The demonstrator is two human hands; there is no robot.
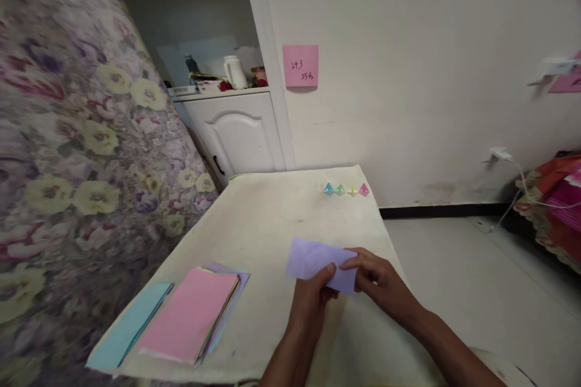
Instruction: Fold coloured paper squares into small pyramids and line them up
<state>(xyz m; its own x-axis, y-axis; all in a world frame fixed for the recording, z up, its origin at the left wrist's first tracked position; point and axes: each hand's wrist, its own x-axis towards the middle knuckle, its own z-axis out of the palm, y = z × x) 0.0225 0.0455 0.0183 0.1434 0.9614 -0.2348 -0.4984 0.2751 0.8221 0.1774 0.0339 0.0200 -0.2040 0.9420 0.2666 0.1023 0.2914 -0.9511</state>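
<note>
A folded lilac paper sheet point(313, 259) is held just above the cream-covered table point(263, 224), near its right edge. My left hand point(313, 296) pinches the sheet's lower edge with thumb and fingers closed on it. My right hand point(379, 281) grips the sheet's right end, fingers pressed on the fold. A row of small folded paper shapes point(346, 190), blue, green, yellow and pink, lies at the table's far right corner.
A stack of coloured paper point(190, 314), pink on top, lies front left beside a light blue sheet point(129, 326). A flowered mattress point(68, 151) leans on the left. Behind are a white cabinet point(236, 130), a pink wall note point(300, 65) and a charger cable point(517, 184).
</note>
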